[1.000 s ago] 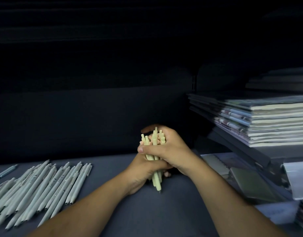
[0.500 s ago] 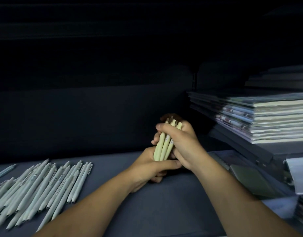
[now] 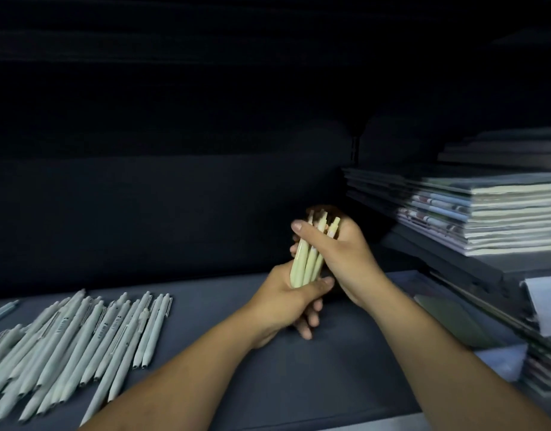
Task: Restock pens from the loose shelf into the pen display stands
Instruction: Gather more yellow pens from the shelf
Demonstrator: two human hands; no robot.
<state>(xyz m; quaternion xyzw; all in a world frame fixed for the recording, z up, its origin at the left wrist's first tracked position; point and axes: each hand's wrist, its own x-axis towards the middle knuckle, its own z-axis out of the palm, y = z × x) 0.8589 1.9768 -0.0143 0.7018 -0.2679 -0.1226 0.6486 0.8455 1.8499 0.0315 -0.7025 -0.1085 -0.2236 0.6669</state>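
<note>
Left hand [image 3: 280,303] and right hand [image 3: 345,259] grip a pen bundle [image 3: 305,262], between loose pens [image 3: 81,337] and notebook stack [image 3: 485,219]

Bare shelf [image 3: 345,368] between loose pens [image 3: 81,337] at left and notebook stack [image 3: 485,219] at right

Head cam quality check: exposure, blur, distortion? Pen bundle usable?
Head view: dim overall, upper half nearly black; the yellow pen bundle, gripped by left hand and right hand, is lit and readable; loose pens at the left are soft, their print illegible; notebook stack at the right looks slightly smeared; corners stretched by the wide angle; no glare.
</note>
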